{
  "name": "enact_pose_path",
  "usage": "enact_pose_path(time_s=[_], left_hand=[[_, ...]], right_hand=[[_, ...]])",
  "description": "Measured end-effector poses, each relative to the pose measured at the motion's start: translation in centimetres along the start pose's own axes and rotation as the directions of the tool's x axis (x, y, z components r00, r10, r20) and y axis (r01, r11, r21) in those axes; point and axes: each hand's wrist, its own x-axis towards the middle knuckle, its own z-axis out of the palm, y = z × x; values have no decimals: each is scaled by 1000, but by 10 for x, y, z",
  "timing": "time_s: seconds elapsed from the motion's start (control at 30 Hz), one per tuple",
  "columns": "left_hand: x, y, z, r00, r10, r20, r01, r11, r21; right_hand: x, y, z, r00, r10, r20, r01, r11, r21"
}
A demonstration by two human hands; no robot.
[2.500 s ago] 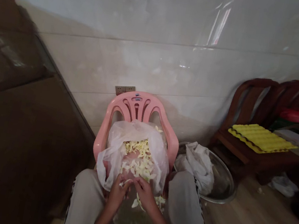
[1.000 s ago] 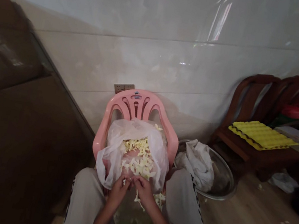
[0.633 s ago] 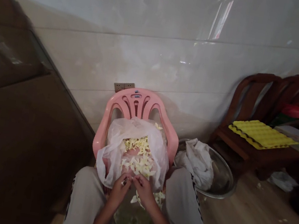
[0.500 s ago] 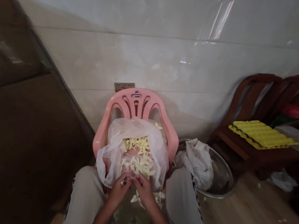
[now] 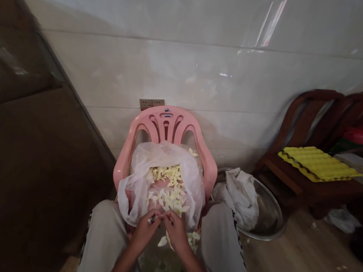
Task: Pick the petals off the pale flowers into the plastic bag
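Observation:
A small pink plastic chair [image 5: 169, 124] stands against the tiled wall with a clear plastic bag [image 5: 140, 180] open on its seat. Several pale yellow petal-like pieces [image 5: 167, 189] lie in the bag. My left hand [image 5: 144, 231] and my right hand [image 5: 176, 231] meet at the bag's near edge, fingers pinched together on a small pale piece [image 5: 153, 218]. More pale pieces [image 5: 163, 241] hang under my right hand and lie below between my knees.
A metal basin [image 5: 269, 217] holding a white bag [image 5: 239, 198] sits on the floor right of the chair. A dark wooden chair [image 5: 309, 130] carries a yellow egg tray [image 5: 317, 162]. A large brown cabinet [image 5: 24, 150] fills the left. Scraps dot the wooden floor.
Both hands stay pinched at the bag's near edge, fingers shifting slightly. The view drifted a little.

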Motion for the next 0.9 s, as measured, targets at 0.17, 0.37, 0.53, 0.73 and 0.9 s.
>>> enact_pose_path(time_s=[0.17,0.37,0.53,0.73,0.9], left_hand=[[0,4,0,1000,-5,7,5,1000,-3],[2,0,0,997,-75,-16,74,996,-45],[5,-9,1,990,-144,-3,142,979,-149],[6,-12,-2,992,-122,22,124,979,-162],[5,-10,-2,995,-100,-7,99,990,-102]], right_hand=[[-2,-4,-6,992,-66,-105,47,984,-175],[-3,-10,-12,986,-127,-110,94,959,-267],[-7,-14,-9,981,-191,25,189,928,-322],[-9,-16,-9,979,-179,98,199,941,-275],[-8,-14,-8,983,-164,81,180,948,-262]])
